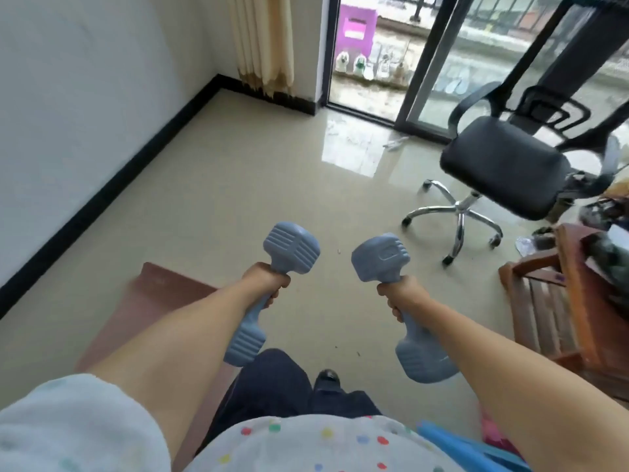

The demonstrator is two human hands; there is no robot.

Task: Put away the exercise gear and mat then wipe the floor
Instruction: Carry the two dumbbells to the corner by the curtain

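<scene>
Nearest us, low in the view, we see a white polka-dot top (306, 444) and dark trousers (272, 386), with one dark shoe (327, 375) poking out on the beige tiled floor (238, 185). Both bare forearms reach forward. We have the left hand (263, 279) with fingers curled tight round the handle of a blue-grey dumbbell (292, 248), one head up ahead of the fist, the other down near the knee. Right hand (403, 294) grips a second blue-grey dumbbell (381, 257) the same way, handle wrapped, heads above and below the fist. Both dumbbells are in the air, tilted, heads apart from each other, neither touching the floor.

Reddish-brown exercise mat (149, 301) lies flat on the floor to our left, partly hidden under the left arm, near the white wall and black skirting (102, 195). Black office chair (500, 165) on a chrome star base stands ahead right, well apart from the mat. Wooden bench (544, 301) sits at the right edge with clutter on it, too blurred to name. Cream curtain (262, 42) hangs in the far corner beside a glass sliding door (442, 63); a purple box (357, 25) is outside. Blue plastic item (459, 447) at lower right, cannot tell what it is.
</scene>
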